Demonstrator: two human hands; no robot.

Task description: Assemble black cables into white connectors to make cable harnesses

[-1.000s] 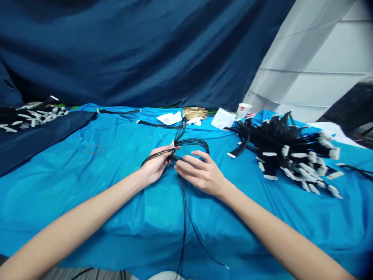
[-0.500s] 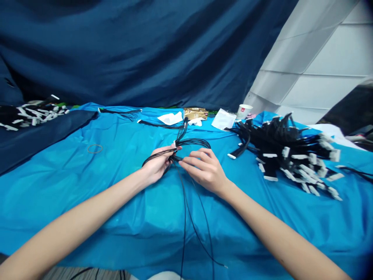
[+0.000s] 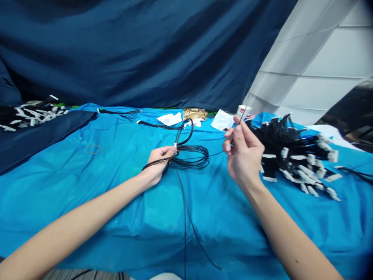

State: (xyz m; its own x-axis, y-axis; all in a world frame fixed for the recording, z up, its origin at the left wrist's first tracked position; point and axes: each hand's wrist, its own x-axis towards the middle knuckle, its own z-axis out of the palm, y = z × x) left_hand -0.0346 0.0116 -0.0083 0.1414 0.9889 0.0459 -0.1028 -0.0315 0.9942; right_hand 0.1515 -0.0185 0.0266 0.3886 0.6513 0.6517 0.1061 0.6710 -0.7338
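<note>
My left hand [image 3: 159, 163] is closed around a bundle of thin black wires [image 3: 195, 156], pinching it beside a small white connector [image 3: 175, 147]. The wires are looped to the right of, above and across this hand. Two loose wires hang from the bundle over the front of the table. My right hand [image 3: 244, 149] is raised to the right, thumb and finger pinched on one thin black wire [image 3: 216, 154] that runs back to the bundle. The wire's end sticks up past those fingertips.
A big pile of black cables with white connectors [image 3: 300, 159] lies right on the blue cloth [image 3: 116, 202]. More connectors [image 3: 37, 112] sit far left. A rubber band [image 3: 94, 149], gold packet [image 3: 194, 114], white papers [image 3: 223, 118] and paper cup [image 3: 244, 110] lie beyond my hands.
My right hand has moved up and right, away from the bundle, pulling one wire out with it. The loops on the right have spread apart. My left hand stays in place.
</note>
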